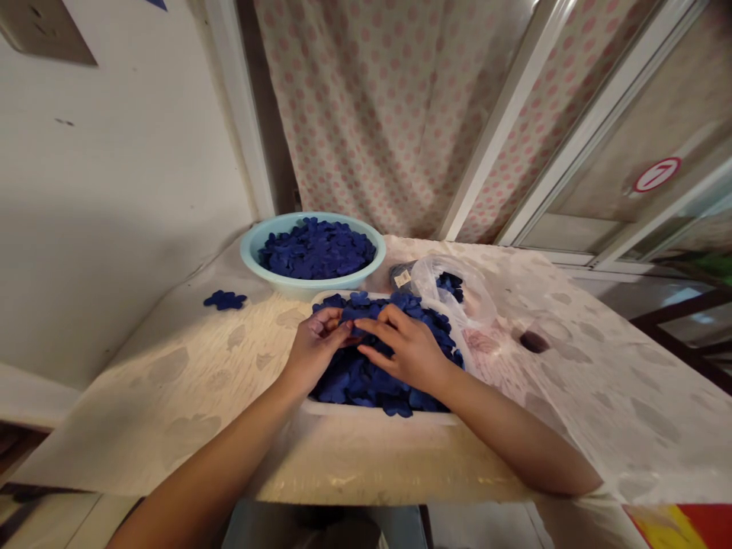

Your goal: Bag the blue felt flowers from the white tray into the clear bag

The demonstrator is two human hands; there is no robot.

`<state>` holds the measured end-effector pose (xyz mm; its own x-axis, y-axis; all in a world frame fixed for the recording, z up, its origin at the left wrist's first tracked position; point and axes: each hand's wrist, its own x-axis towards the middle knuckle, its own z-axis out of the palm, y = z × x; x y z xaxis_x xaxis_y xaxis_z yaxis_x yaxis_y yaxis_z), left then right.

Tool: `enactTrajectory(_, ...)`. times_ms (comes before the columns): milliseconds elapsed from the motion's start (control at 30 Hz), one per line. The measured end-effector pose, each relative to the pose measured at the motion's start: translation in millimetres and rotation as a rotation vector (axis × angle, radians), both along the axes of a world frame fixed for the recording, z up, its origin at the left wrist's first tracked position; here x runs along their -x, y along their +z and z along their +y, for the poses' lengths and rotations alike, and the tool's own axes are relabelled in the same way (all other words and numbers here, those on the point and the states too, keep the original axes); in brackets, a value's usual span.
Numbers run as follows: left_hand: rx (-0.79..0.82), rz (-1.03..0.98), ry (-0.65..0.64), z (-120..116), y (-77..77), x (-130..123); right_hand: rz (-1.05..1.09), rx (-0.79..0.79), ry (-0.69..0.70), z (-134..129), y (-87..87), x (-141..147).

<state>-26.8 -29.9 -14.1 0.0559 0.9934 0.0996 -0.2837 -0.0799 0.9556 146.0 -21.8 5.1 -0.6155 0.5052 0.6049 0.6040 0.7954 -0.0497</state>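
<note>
Over a white tray (377, 412) heaped with dark blue flower-shaped pieces (354, 381), both my hands meet. My left hand (317, 339) pinches the edge of one blue flower-shaped piece (357, 313) between thumb and fingers. From the other side, my right hand (409, 347) has its thumb and index finger closed on the same piece, its other fingers curled loosely. Fingers cover part of that piece, so its full outline is hidden.
Behind the tray stands a light blue basin (312, 286) full of similar blue pieces. A few lie on the tablecloth (188, 389) at left. A clear plastic bag (477, 301) with blue pieces sits right of the basin. Wall and curtain (371, 114) border the table.
</note>
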Motion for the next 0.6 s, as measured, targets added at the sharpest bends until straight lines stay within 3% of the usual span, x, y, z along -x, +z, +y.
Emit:
enactTrajectory(100, -0.010, 0.020, -0.041, -1.1, 0.8, -0.3, -0.086, -0.077, 0.006, 0.9, 0.7, -1.6)
enactTrajectory(200, -0.004, 0.028, -0.050, -2.4, 1.8, -1.2, -0.029, -0.120, 0.034, 2.6, 1.0, -3.0)
enactTrajectory(400, 0.011, -0.010, -0.094, -2.4, 2.1, -1.3, 0.119, -0.117, 0.061, 3.2, -0.7, -3.4)
enactTrajectory(600, -0.002, 0.028, -0.122, -0.9, 0.6, 0.2, 0.090, -0.117, 0.040, 2.5, 3.3, -2.2)
